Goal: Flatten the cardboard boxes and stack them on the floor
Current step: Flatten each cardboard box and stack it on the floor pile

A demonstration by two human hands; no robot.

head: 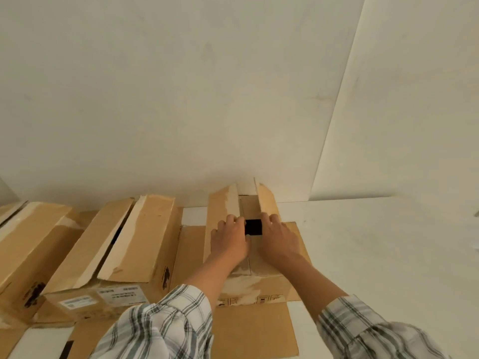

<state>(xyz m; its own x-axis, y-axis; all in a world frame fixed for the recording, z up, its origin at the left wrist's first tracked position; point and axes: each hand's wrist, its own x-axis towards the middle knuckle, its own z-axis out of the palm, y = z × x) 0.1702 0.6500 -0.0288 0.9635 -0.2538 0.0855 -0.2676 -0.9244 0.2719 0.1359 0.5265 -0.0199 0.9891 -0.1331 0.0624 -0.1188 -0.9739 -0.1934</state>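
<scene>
A white wall (181, 86) fills the top of the frame. A white floor (375, 242) lies under it. In the low middle, a box (251, 283) sits on flat cardboard (254, 330). The left hand (229, 239) curls its fingers over the edge of the left flap (223, 206). The right hand (278, 237) curls its fingers over the right flap (267, 200). A dark gap (253, 227) shows between the hands. More boxes (145, 229) stand at the lower left, by the wall.
</scene>
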